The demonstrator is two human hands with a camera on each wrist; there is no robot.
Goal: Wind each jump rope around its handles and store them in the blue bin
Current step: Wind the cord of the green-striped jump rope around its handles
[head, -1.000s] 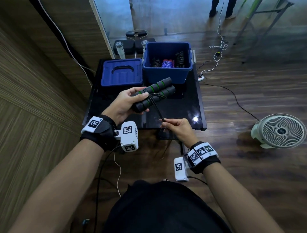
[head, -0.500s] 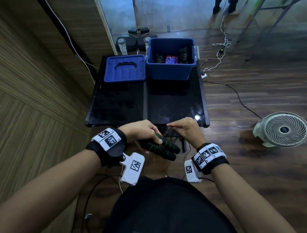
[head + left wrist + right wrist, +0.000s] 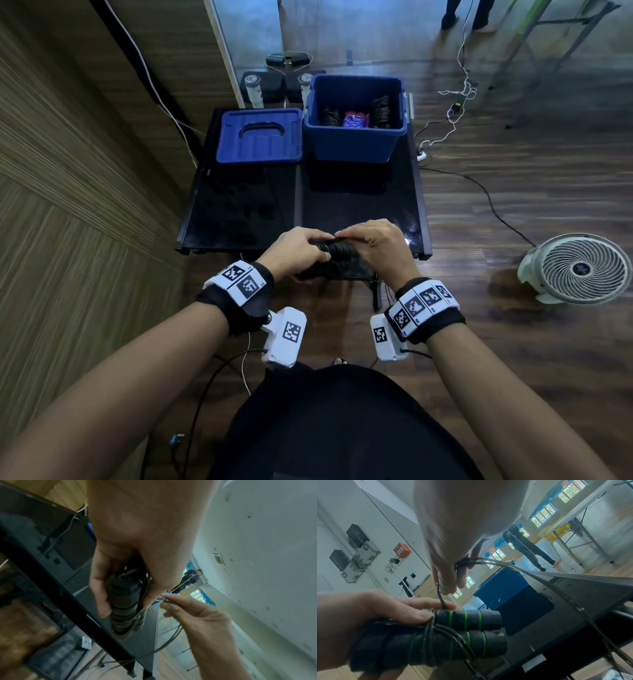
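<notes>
Left hand (image 3: pixel 294 251) gripping both black handles (image 3: pixel 471 628) side by side at near edge of black table (image 3: pixel 359 205), few rope (image 3: pixel 539 582) turns already round them. Right hand (image 3: pixel 373 245) pinching rope just above handles, loose length trailing down past table edge. Blue bin (image 3: pixel 352 140) at far side, looks like three wound ropes inside; blue lid (image 3: pixel 260 137) beside it
</notes>
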